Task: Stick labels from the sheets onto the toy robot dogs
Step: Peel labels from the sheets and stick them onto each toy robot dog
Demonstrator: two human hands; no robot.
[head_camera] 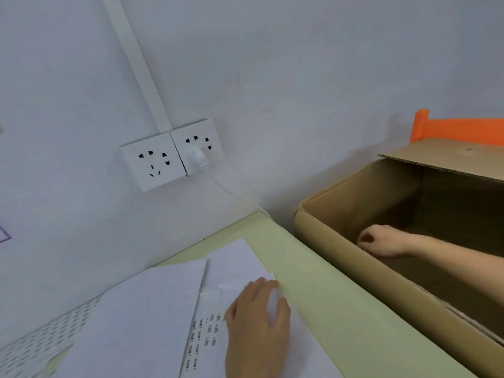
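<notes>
Left hand [255,327] flat, open on label sheets [207,334]; right hand [381,241] loosely curled, empty, inside cardboard box [351,271].

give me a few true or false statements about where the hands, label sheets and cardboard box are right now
1. The right hand reaches into the open cardboard box. True.
2. The left hand is lifted clear of the table. False: it rests flat on the label sheets.
3. A toy robot dog stands on the table beside the sheets. False: no toy dog is in view.
4. A white plug sits in the right-hand wall socket. True.
5. The cardboard box is taped shut. False: its top is open and a flap stands up at the back.
</notes>
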